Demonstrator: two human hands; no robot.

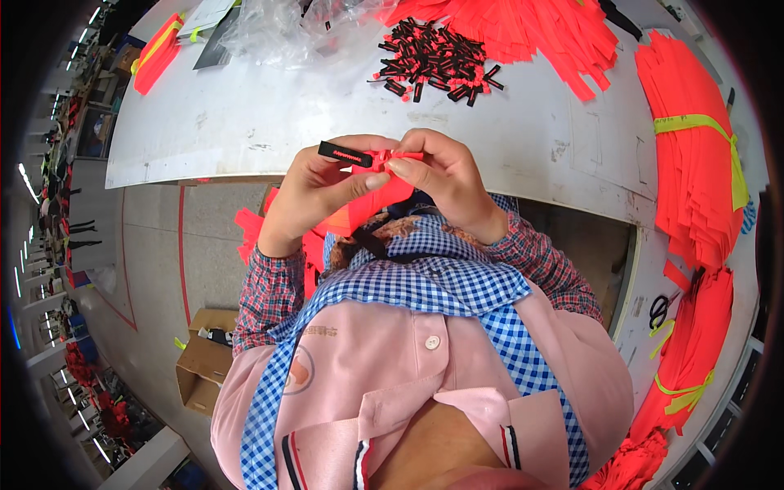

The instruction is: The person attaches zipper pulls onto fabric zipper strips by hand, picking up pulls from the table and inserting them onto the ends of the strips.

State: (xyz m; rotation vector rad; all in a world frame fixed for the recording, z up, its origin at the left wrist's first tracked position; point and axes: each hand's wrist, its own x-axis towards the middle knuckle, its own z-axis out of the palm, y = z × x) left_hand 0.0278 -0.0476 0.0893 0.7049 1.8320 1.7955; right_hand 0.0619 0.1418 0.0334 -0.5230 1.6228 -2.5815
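Close to the table's front edge, both hands meet over a small black tab [345, 153] with red lettering and a bright red cord-like end [382, 158]. My left hand [314, 196] is closed, pinching the tab's red end between thumb and fingers, with the black part sticking out to the left. Thumb and forefinger of my right hand [445, 175] pinch the red end from the other side. Below the fingers a red-orange fabric strip [359, 211] hangs toward my lap; whether it joins the tab is hidden by the fingers.
On the white table [245, 122] lies a heap of similar black tabs [441, 57], with red strips [523, 28] behind it. Clear plastic bags [282, 33] lie at the far left. Tied red bundles [690, 175] and black-handled scissors [658, 310] are at the right. A cardboard box [204, 359] stands lower left.
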